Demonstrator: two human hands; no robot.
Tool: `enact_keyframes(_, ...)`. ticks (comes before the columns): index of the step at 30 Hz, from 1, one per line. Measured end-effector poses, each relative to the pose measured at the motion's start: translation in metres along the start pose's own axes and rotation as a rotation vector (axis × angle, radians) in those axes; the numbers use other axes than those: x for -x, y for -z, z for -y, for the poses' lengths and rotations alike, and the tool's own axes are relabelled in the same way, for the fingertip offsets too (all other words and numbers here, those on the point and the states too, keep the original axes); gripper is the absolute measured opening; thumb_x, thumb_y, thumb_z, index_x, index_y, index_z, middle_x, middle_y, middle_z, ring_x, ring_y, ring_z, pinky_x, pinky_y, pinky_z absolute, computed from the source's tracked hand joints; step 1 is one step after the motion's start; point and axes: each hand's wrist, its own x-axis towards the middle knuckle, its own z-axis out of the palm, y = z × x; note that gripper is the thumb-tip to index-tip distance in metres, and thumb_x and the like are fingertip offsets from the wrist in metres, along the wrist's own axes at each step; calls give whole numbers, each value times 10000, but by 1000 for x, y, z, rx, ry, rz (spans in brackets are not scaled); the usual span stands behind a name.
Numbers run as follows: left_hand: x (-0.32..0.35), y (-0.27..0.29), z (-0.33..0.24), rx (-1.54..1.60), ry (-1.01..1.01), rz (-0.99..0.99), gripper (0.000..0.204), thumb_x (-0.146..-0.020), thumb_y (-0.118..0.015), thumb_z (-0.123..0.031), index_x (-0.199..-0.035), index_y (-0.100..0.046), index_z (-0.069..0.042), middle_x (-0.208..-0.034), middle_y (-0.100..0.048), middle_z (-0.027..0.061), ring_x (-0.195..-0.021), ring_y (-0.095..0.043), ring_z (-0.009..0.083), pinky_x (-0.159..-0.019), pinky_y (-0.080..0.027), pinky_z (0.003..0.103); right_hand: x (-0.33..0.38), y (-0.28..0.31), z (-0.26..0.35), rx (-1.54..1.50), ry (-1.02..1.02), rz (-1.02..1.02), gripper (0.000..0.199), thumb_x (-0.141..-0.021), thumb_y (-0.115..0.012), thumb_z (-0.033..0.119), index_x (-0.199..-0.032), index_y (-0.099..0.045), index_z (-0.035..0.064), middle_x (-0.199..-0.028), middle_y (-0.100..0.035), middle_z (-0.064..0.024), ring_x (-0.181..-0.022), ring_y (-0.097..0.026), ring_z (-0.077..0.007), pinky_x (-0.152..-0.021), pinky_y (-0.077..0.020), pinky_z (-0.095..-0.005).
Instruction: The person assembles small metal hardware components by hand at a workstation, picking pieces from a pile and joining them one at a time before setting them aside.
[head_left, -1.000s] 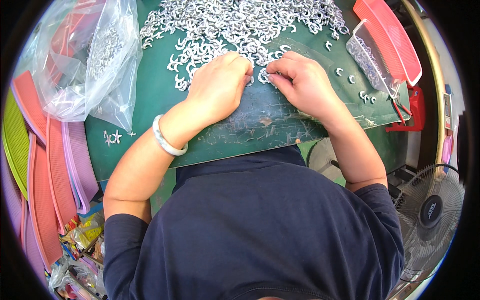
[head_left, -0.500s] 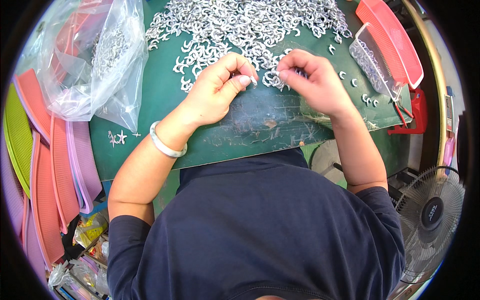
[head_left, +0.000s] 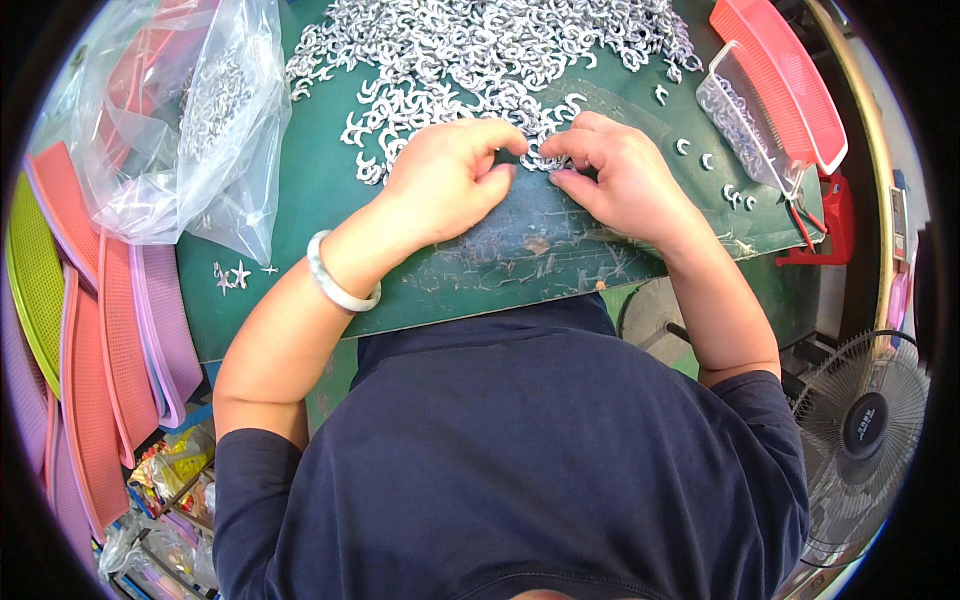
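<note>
Across the far half of the green desk (head_left: 320,170), I have a broad heap of grey-white crescents (head_left: 480,50) in view, its near edge reaching the hands. The left hand (head_left: 445,180) is just beside that edge, thumb and forefinger curved toward each other with a gap between their tips. The right hand (head_left: 625,175) sits close opposite, well short of touching the left, its fingertips at the crescents nearest me; I cannot tell from here whether it pinches one. A pale bangle (head_left: 342,287) circles the left wrist.

To the right I make out a few loose crescents lying apart from the heap, then a clear tub (head_left: 775,168) with more small pieces, beside a red basket (head_left: 775,65). Red handles (head_left: 802,225) jut near the desk's corner, and a fan (head_left: 865,430) stands lower down. To the left, I see a clear bag (head_left: 140,205) holding grey pieces, small stars (head_left: 240,275) near it, and coloured trays (head_left: 95,330) beyond the desk's edge.
</note>
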Motion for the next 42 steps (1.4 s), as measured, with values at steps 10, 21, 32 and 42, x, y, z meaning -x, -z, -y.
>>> enact_keyframes(10, -12, -3, -1, -254, -137, 46, 118, -759, -635, -130, -866, -633, -80, -797, -598, 94, -773, -589, 281, -676, -467, 357, 1, 1, 5, 89, -14, 56, 177, -732, -602, 123, -893, -630, 57, -829, -584, -92, -803, -588, -286, -681, -474, -380)
enact_keyframes(21, -2, 2, 7, 333, 74, 105, 112, -889, -538, -141, -871, -531, -30, -768, -533, -18, -629, -450, 69, -561, -383, 217, 2, 9, -4, 85, 56, 75, 139, -733, -578, 65, -867, -612, 60, -825, -587, -83, -781, -585, -285, -657, -470, -383)
enact_keyframes(32, 1, 16, -2, 1049, 497, 134, 88, -856, -515, -101, -867, -559, -26, -814, -608, 70, -650, -549, 93, -558, -453, 209, -1, 14, -5, -28, -47, 168, 111, -725, -602, 82, -823, -568, 43, -790, -581, -100, -764, -581, -293, -643, -459, -383)
enact_keyframes(42, 2, 3, -13, 756, 466, 82, 90, -829, -553, -99, -844, -609, -30, -742, -566, -11, -635, -508, 65, -539, -405, 204, -2, 15, -8, 98, 75, 124, 118, -747, -562, 79, -842, -629, 57, -793, -604, -85, -759, -589, -297, -664, -473, -386)
